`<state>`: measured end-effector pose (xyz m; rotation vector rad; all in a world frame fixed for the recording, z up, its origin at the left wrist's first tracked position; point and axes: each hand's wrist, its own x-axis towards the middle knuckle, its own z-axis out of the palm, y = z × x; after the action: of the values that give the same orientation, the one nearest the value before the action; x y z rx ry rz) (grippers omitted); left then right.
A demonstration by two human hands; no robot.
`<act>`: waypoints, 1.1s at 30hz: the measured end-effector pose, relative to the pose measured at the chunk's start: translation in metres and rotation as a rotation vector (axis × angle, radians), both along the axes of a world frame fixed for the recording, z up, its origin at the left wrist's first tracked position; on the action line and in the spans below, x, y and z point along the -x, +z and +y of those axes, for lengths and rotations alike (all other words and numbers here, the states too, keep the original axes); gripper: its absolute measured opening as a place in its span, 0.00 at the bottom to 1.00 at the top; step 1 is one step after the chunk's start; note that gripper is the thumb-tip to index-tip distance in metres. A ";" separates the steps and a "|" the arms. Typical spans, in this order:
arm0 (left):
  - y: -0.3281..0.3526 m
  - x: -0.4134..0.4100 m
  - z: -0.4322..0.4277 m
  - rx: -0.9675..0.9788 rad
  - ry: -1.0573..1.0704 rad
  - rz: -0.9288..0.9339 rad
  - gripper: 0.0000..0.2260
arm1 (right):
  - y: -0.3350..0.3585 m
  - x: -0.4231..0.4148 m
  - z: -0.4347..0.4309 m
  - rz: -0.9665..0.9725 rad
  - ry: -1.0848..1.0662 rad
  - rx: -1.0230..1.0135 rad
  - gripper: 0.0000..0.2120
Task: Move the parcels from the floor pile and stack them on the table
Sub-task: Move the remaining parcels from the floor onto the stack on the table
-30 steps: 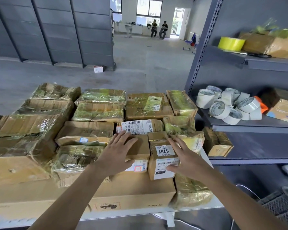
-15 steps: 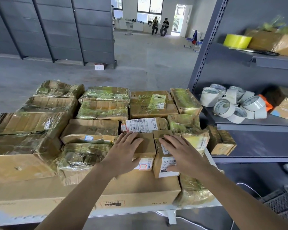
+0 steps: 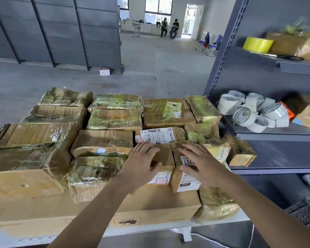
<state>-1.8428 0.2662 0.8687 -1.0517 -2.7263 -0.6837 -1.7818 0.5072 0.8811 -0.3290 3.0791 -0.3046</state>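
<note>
Parcels looked light and stiff; their sides suited gripping. Left hand and right hand lay flat on two, holding nothing.

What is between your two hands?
Head view: only the tops of two side-by-side parcels. The left hand rests on the brown parcel, the right hand on the numbered parcel.

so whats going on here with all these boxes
A person is arranging parcels on a table that is already packed with taped cartons. The left hand rests flat on a small brown parcel, and the right hand rests on the labelled parcel right beside it. Both parcels sit on top of a long flat carton at the front edge. Neither is lifted.
</note>
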 end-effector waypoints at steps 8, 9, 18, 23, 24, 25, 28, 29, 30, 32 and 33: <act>0.016 0.017 0.019 0.021 -0.044 0.016 0.18 | 0.000 0.013 -0.007 0.079 -0.147 0.096 0.46; 0.018 0.020 0.023 0.025 -0.058 0.018 0.17 | 0.000 0.014 -0.006 0.092 -0.177 0.097 0.45; 0.027 0.038 0.081 0.155 -0.106 -0.082 0.20 | 0.000 0.036 0.056 0.117 -0.504 0.024 0.23; 0.035 0.053 0.123 0.168 -0.069 -0.128 0.20 | 0.006 0.063 0.112 0.091 -0.637 0.129 0.21; 0.036 0.057 0.132 0.182 -0.056 -0.134 0.20 | 0.008 0.070 0.120 0.087 -0.649 0.155 0.20; 0.037 0.061 0.141 0.202 -0.040 -0.136 0.20 | 0.009 0.077 0.128 0.076 -0.660 0.192 0.20; 0.036 0.073 0.166 0.245 0.047 -0.152 0.22 | 0.014 0.100 0.150 -0.008 -0.683 0.335 0.16; 0.036 0.077 0.172 0.260 0.078 -0.165 0.23 | 0.015 0.108 0.156 -0.035 -0.680 0.377 0.16; 0.034 0.080 0.178 0.286 0.105 -0.171 0.24 | 0.014 0.116 0.162 -0.063 -0.682 0.432 0.17; 0.032 0.088 0.186 0.332 0.152 -0.169 0.26 | 0.015 0.129 0.172 -0.091 -0.679 0.563 0.23; 0.031 0.092 0.188 0.341 0.174 -0.176 0.28 | 0.015 0.135 0.175 -0.102 -0.688 0.627 0.26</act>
<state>-1.9347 0.4545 0.9000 -0.8300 -3.1191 -0.3028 -1.9165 0.6818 0.8958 0.7362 2.7928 -1.2468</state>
